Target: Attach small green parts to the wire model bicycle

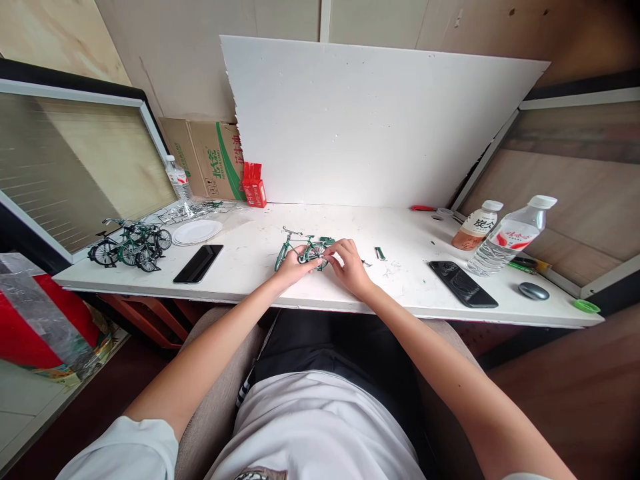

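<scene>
A small green model bicycle (309, 249) stands on the white table in front of me, its handlebar to the left and its rear wheel to the right. My left hand (294, 267) is closed around its lower frame, the thumb reaching toward the rear wheel. At that wheel's right side, my right hand (350, 265) is pinched, thumb against fingertips. What lies between those fingertips is too small to tell. A little green part (380, 253) lies to the right of my right hand, and a thin dark piece (367, 263) lies close beside it.
Several model bicycles (131, 245) cluster at the table's left, near a white plate (197, 232) and a black phone (199, 264). Another phone (463, 283), a water bottle (513, 237), a brown drink bottle (477, 227) and a mouse (533, 291) are right. A white board (380, 127) stands behind.
</scene>
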`<state>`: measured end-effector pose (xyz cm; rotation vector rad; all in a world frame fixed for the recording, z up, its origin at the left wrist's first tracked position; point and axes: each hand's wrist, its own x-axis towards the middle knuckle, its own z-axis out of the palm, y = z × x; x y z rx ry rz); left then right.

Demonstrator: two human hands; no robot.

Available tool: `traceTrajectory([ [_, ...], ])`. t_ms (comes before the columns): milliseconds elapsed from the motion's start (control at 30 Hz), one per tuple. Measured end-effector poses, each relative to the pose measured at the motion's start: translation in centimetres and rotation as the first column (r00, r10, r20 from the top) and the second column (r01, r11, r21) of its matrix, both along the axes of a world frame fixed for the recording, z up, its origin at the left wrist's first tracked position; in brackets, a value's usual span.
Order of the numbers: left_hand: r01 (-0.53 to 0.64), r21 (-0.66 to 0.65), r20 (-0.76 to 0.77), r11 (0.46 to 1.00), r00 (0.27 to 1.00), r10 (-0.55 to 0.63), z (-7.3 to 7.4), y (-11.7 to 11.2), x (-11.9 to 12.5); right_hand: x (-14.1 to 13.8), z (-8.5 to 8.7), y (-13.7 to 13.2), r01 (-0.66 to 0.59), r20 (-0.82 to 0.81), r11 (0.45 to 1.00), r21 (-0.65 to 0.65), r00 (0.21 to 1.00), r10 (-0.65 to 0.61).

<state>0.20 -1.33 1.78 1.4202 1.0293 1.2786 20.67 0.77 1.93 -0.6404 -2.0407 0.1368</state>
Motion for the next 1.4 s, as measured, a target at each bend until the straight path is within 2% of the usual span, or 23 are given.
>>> traceTrajectory([
  [100,0.003,0.012,-0.013,1.0,1.0,-0.003,-0.2,0.12,-0.06,0.04,-0.1,0.13,0.003,-0.03,1.0,-0.015,1.0,-0.003],
  [267,0.011,0.021,-0.041,1.0,0.999,-0.01,-0.26,0.1,-0.16,0.29,-0.23,0.45,-0.007,-0.048,0.986,-0.167,0.999,-0.001],
  [333,0.019,0.024,-0.052,1.0,0.999,-0.018,-0.26,0.08,-0.2,0.33,-0.27,0.52,-0.009,-0.049,0.982,-0.188,0.999,-0.001],
  [700,0.042,0.016,-0.027,0.999,0.999,-0.041,-0.27,0.09,-0.27,0.24,-0.25,0.41,-0.016,-0.029,0.985,-0.172,1.0,0.011],
  [933,0.0,0.017,-0.033,1.0,0.999,0.0,0.0,-0.1,-0.27,0.2,-0.16,0.3,-0.01,-0.031,0.988,-0.154,1.0,0.006],
  [1167,-0.017,0.042,-0.083,0.999,0.996,0.021,-0.45,0.3,-0.44,0.18,-0.17,0.33,-0.019,-0.053,0.99,-0.139,0.999,0.012],
  [1400,-0.003,0.034,-0.097,0.999,0.995,0.007,0.33,-0.24,-0.33,0.12,-0.49,0.41,0.003,0.003,0.994,-0.109,1.0,-0.003],
])
